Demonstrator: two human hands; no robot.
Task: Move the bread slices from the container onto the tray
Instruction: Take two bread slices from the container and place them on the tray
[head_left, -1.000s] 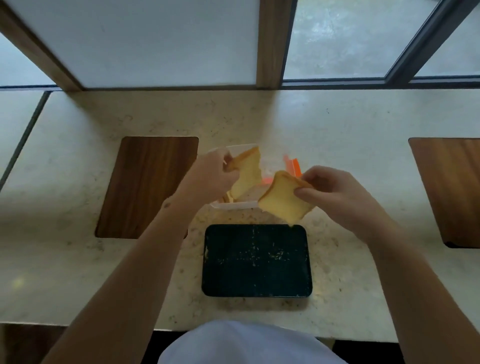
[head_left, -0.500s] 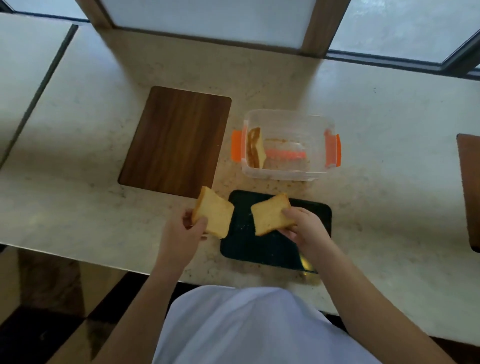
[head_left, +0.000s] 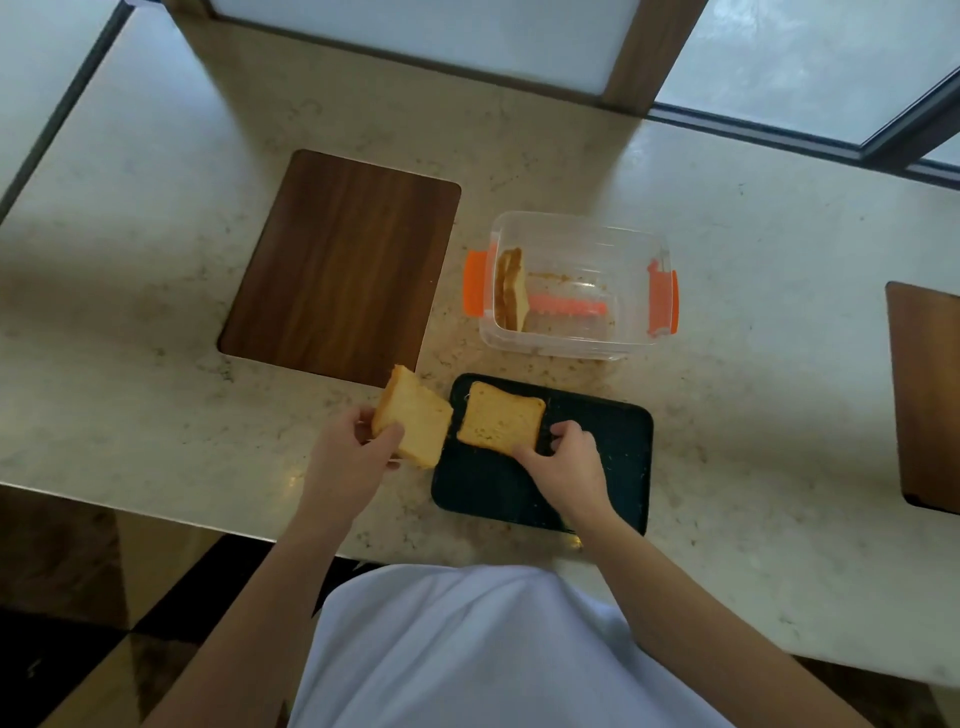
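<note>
A dark tray (head_left: 597, 467) lies near the counter's front edge. One bread slice (head_left: 498, 418) rests flat on the tray's left part, and my right hand (head_left: 563, 457) still pinches its near right corner. My left hand (head_left: 353, 457) holds a second bread slice (head_left: 415, 423) tilted in the air just left of the tray. Behind the tray stands a clear container (head_left: 571, 286) with orange clips. Upright against its left wall lean the remaining slices (head_left: 511, 288).
A brown wooden board (head_left: 343, 265) lies left of the container. Another board (head_left: 927, 395) sits at the right edge. The counter's front edge runs just below the tray, with my white shirt (head_left: 467, 649) under it. Windows line the far side.
Both hands carried a slice each from the container down toward the tray. The right hand's slice now lies flat on the tray; the left hand's slice stays raised beside it.
</note>
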